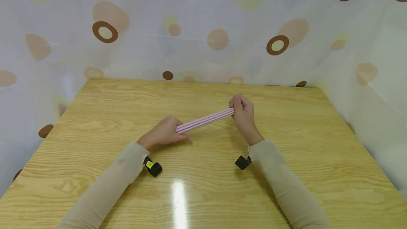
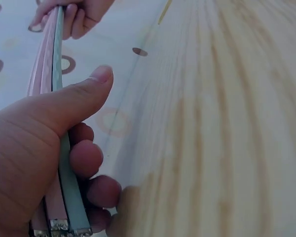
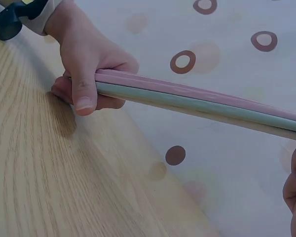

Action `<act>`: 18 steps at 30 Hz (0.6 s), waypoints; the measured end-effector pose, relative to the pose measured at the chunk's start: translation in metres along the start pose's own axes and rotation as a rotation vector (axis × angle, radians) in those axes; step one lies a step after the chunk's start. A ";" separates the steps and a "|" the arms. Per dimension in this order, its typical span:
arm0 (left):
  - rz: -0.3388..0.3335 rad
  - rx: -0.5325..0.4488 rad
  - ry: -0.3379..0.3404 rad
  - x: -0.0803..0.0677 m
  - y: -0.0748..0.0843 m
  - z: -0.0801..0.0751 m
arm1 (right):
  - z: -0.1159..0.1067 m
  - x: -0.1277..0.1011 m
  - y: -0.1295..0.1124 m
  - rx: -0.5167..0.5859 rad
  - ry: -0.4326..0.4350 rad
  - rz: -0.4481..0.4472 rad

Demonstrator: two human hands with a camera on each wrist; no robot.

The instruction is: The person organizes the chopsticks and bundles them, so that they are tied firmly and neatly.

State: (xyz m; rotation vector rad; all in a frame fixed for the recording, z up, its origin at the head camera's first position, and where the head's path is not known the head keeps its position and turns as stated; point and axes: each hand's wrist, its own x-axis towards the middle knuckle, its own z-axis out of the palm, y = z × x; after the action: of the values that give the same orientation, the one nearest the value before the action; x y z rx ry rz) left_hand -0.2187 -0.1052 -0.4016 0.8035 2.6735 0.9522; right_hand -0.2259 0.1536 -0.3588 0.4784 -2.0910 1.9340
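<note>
A bundle of pink and pale green rods (image 1: 206,119) hangs just above the wooden counter (image 1: 95,116), its near end gripped by the left hand (image 1: 163,133) with curled fingers, its far end pinched by the right hand (image 1: 243,112).

L hand (image 3: 86,74) grips one end of bundle of long thin pink and grey-green sticks (image 3: 197,101), thumb over front, knuckles resting on light wooden table (image 3: 44,182). Bundle runs right to R hand's fingertips (image 3: 295,190) at frame edge. White curtain w/ brown rings (image 3: 212,39) behind.
</note>
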 end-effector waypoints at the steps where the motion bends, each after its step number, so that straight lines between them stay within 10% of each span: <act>1: -0.003 0.021 0.007 0.000 0.001 0.000 | 0.001 -0.001 -0.005 -0.027 0.007 -0.018; 10: 0.027 0.045 0.039 0.000 0.000 -0.001 | 0.004 -0.002 -0.007 -0.370 0.001 -0.234; 18: 0.035 0.071 0.044 0.002 -0.007 0.003 | -0.008 0.001 0.005 -0.341 -0.277 0.214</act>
State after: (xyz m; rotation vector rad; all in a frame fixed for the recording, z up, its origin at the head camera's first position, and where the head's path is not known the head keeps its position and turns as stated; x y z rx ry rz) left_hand -0.2225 -0.1064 -0.4083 0.8561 2.7533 0.8977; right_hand -0.2289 0.1623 -0.3619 0.4871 -2.6827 1.6341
